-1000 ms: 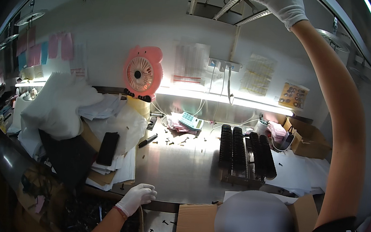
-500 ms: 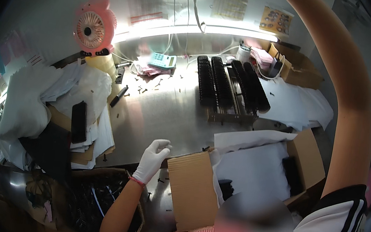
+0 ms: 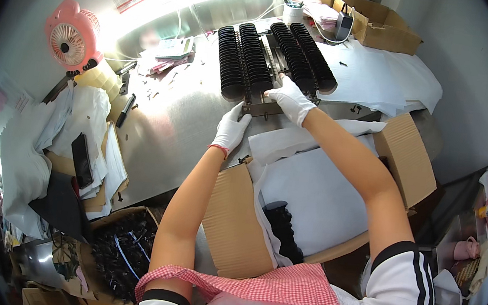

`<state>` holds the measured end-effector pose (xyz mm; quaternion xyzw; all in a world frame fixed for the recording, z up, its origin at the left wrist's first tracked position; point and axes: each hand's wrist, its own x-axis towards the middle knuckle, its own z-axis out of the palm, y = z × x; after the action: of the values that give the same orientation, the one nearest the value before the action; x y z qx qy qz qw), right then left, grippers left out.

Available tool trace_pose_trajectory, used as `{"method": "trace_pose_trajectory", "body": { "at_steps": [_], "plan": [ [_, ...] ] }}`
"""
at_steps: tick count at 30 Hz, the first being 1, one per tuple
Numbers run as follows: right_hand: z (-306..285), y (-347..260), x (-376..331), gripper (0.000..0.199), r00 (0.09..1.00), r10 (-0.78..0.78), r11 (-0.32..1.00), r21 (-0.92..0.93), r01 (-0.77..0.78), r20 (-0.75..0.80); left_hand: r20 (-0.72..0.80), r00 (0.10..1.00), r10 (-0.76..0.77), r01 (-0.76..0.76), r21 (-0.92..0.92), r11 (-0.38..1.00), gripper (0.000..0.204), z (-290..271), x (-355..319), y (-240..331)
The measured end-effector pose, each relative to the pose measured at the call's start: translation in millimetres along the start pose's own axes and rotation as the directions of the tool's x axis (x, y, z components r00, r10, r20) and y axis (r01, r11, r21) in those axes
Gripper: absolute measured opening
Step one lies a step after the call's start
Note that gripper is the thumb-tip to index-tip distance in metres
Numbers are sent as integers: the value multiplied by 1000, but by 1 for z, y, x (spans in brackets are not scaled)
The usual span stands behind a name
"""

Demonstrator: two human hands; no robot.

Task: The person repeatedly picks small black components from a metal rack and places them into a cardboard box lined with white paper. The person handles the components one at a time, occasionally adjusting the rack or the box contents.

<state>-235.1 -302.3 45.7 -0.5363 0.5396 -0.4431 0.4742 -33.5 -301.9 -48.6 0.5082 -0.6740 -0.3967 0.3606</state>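
Both my hands wear white gloves. My left hand (image 3: 232, 128) rests at the near end of a metal rack (image 3: 262, 107) on the steel bench, fingers touching its front bar. My right hand (image 3: 291, 99) grips the same front bar from the right side. The rack carries several long rows of stacked black round parts (image 3: 268, 55) running away from me.
An open cardboard box (image 3: 235, 224) lined with white paper, holding black parts, sits below my arms. A pink desk fan (image 3: 69, 39) stands at far left. Paper piles (image 3: 85, 133) lie left, another cardboard box (image 3: 372, 22) at far right, a bin of black parts (image 3: 122, 247) lower left.
My right arm came down from overhead onto the rack's front bar. My left hand moved up from the bench edge to the rack. The view tilted downward.
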Motion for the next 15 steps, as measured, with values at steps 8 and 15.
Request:
{"method": "trace_pose_trajectory", "body": {
  "at_steps": [8, 15],
  "plan": [
    [38, 7, 27, 71, 987, -62, 998, 43, 56, 151, -256, 966, 46, 15, 232, 973, 21, -12, -1, -20],
    [105, 7, -15, 58, 934, -332, 925, -147, 349, 131, -348, 932, 100, 23, 333, 943, 15, -47, -69, -23]
  ]
}}
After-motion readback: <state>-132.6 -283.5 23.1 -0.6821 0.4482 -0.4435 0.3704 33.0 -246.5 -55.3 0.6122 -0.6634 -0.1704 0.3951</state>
